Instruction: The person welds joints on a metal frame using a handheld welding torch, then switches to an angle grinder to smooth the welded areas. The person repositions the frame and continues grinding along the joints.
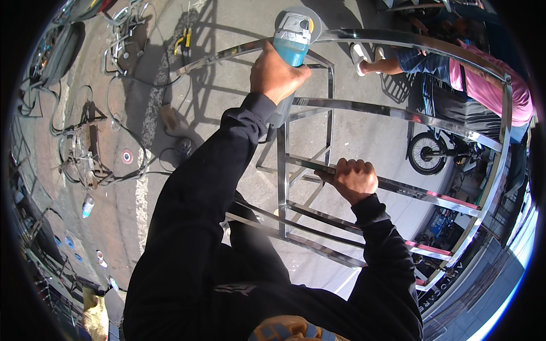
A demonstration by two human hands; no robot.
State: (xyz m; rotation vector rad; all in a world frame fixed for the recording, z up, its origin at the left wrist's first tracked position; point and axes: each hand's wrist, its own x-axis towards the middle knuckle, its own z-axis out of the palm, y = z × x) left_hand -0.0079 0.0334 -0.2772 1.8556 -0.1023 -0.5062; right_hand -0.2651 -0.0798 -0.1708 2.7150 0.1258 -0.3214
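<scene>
My left hand [277, 73] is wrapped around the teal body of an angle grinder [292, 42], its round disc [311, 20] at the far end beside the top rail of a shiny metal frame [375, 109]. Whether the disc touches the rail I cannot tell. The frame is built of square tubes with several crossbars and stretches off to the right. Lower and to the right, my right hand [355, 181] is closed around one of its middle crossbars.
At the right sits a person in a pink shirt [489, 85], near a parked motorcycle [429, 152]. Cables [116, 113] and a rusty metal device [85, 150] lie on the left ground. Yellow-handled pliers [183, 42] are farther off. A bottle [87, 206] lies at lower left.
</scene>
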